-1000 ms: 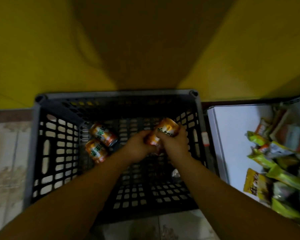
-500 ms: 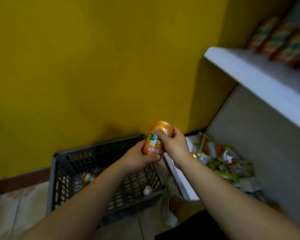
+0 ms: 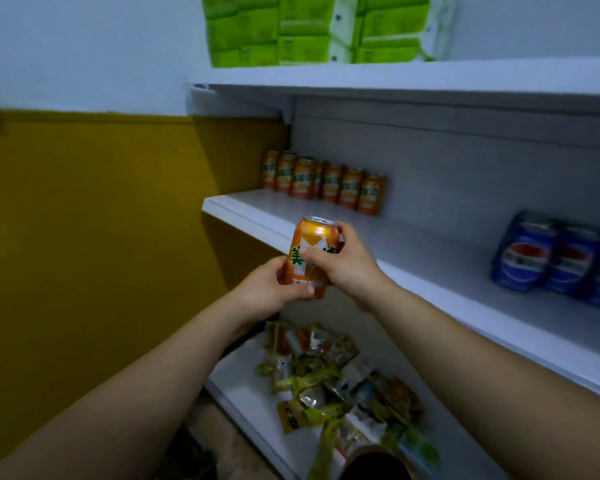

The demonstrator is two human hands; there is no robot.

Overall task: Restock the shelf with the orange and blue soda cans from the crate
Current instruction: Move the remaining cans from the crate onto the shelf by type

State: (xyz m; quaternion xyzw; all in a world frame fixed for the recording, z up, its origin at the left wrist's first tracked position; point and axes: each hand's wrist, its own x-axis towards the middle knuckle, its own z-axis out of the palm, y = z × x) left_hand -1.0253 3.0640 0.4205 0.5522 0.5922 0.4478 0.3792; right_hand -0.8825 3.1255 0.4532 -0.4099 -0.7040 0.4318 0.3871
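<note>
Now both hands share one orange can (image 3: 310, 256), upright, long axis vertical, just in front of the middle shelf (image 3: 413, 258) near its left front corner; the left hand (image 3: 274, 289) cups its base, the right hand (image 3: 343, 261) wraps its upper side, each grip clamped on it; the row of orange cans (image 3: 323, 181) stands up and beyond along the back edge; blue cans (image 3: 561, 261) sit well right; the right hand is nearer.
</note>
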